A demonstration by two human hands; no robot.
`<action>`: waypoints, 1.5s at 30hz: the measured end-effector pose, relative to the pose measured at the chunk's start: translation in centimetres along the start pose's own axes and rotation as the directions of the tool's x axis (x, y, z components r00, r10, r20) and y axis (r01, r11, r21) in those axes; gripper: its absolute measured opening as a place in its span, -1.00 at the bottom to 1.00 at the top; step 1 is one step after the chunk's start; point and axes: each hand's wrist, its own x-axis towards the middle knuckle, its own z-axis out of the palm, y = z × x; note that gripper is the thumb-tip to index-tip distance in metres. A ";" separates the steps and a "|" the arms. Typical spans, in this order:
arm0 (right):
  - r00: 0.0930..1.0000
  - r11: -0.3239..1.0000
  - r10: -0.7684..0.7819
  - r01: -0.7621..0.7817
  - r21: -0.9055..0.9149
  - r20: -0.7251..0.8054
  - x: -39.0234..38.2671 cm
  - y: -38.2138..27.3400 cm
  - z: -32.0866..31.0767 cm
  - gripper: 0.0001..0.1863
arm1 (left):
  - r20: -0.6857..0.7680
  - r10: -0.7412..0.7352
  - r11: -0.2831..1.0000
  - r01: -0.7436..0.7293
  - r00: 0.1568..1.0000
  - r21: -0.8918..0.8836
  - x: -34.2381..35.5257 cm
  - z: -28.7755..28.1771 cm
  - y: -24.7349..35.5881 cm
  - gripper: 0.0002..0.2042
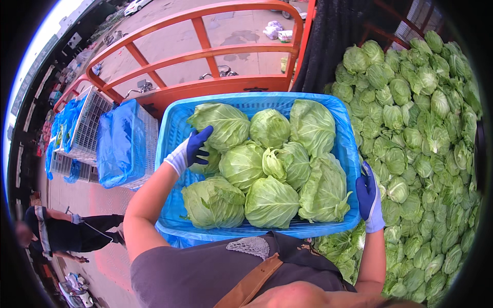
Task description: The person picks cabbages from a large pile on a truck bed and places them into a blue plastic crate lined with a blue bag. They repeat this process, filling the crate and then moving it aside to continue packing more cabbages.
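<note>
Before me is a blue plastic crate point(257, 234) lined with thin blue film and holding several green cabbages point(270, 201). My left hand point(189, 150), in a blue and white glove, reaches over the crate's left side. Its fingers are spread, with the tips at the upper left cabbage point(221, 126) and a partly covered one point(206, 163) under them. Outside the opposite side, my right hand point(369, 197), gloved the same way, lies against the crate wall with its fingers stretched upward; part of its palm side is hidden.
A large heap of loose cabbages point(411, 149) fills the right. Orange metal rails point(205, 53) stand beyond the crate. At left are white crates point(90, 123) and a blue-film-covered crate point(120, 143). A person in dark clothes point(67, 229) is at the lower left.
</note>
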 end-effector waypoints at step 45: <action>0.450 0.955 -0.295 0.154 -0.252 -0.843 3.5 22.0 -22.2 0.23 | 0.898 0.119 0.813 -0.560 0.424 0.157 0.7 72.4 6.5 -0.23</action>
